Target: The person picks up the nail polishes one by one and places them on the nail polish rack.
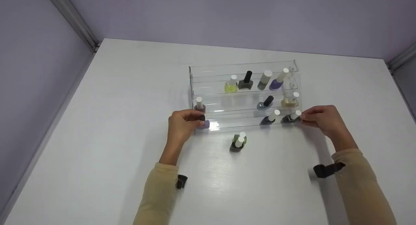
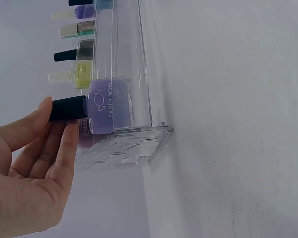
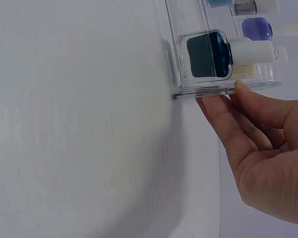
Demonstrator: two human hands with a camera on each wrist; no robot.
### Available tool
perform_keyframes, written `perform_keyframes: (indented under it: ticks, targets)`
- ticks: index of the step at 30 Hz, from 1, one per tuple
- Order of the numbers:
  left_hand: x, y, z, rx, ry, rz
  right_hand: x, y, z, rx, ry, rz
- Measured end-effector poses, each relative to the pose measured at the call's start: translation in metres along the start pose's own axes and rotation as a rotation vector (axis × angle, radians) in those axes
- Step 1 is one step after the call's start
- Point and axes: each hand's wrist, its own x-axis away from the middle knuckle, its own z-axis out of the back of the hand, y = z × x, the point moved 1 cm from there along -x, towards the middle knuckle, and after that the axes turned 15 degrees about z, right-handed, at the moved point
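**Two hands at the ends of a clear bottle rack**

Closest to me are two arms in tan sleeves (image 1: 159,192), each with a dark strap near the wrist. The sleeves are cut off at the bottom edge of the head view.

A little further out, two small green bottles (image 1: 239,143) with white caps stand alone on the white surface (image 1: 113,137). They sit so close together that it is hard to tell where one ends and the other starts.

Next come the hands. The left hand (image 1: 182,124) is at the left end of the clear rack (image 1: 208,79). Its fingers (image 2: 69,144) are nearly straight and touch the black cap of a purple bottle (image 2: 109,105) on the lowest step. They do not wrap round it. The thumb is hidden. The right hand (image 1: 320,118) is at the right end. Its fingers (image 3: 223,124) are loose and a bit bent, with the tips against the flat side plate of the rack. It grips nothing that I can see. Just inside that plate stands a dark blue bottle (image 3: 206,53) with a white cap.

The rack stands in the middle of the surface, with steps going up and back. More bottles stand on the steps: yellow, grey, purple, cream. The clear walls shine, so the edges of the steps are hard to see.

Behind it all is a pale purple wall (image 1: 227,17).
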Motion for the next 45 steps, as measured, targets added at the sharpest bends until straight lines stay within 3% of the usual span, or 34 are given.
perform_keyframes:
  ticks: [41,45]
  targets:
    - [0.0001,-0.0053,-0.0009,-0.019,-0.021,-0.013,-0.0014,0.0023,0.0007,-0.012,-0.004,0.001]
    - [0.0002,-0.006,-0.0006,-0.011,-0.031,0.001,-0.001,0.002,0.0002,-0.056,-0.001,0.006]
